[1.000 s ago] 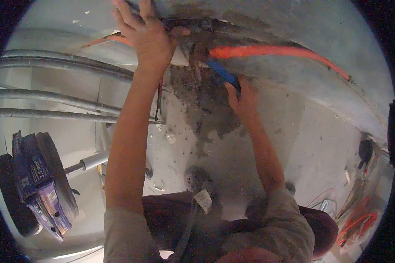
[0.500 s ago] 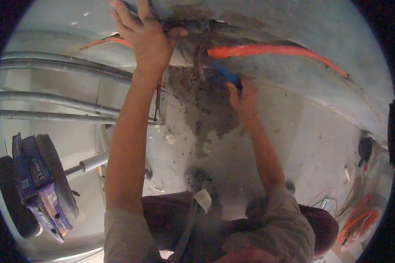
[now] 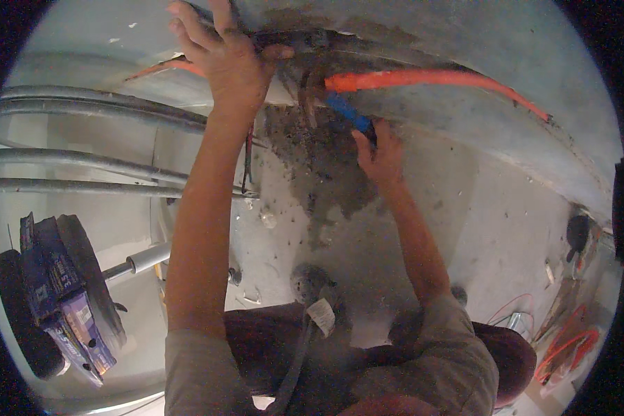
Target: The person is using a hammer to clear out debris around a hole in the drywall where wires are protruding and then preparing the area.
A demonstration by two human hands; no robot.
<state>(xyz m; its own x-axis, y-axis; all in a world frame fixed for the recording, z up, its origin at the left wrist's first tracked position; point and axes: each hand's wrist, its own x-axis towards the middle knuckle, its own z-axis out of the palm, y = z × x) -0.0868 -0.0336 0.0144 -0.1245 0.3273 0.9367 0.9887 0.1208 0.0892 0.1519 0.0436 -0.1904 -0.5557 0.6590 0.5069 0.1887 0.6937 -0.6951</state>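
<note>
My left hand (image 3: pixel 234 66) is braced on the wall with its fingers spread, over the left end of a dark slot (image 3: pixel 308 43). The fingers of my right hand (image 3: pixel 383 151) are closed round the dark end of a slim blue tool (image 3: pixel 347 109), whose kind I cannot make out. The tool tilts up to the left, its far end close below the open end of an orange tube (image 3: pixel 423 78). Dark wires (image 3: pixel 306 97) hang out beside that tube end. Left of my left wrist a shorter piece of orange tube (image 3: pixel 184 64) shows.
Several grey metal pipes (image 3: pixel 83 161) run in from the left. Blue and purple packages (image 3: pixel 69 305) stand at lower left. Between my legs is a grey round object with a cord (image 3: pixel 310 284). Orange tubing (image 3: pixel 568 353) lies at lower right. Dark damp debris (image 3: pixel 319 166) covers the floor below the slot.
My right hand has shifted slightly left and down, and the blue tool shows more sharply. My left hand stays almost in place on the wall.
</note>
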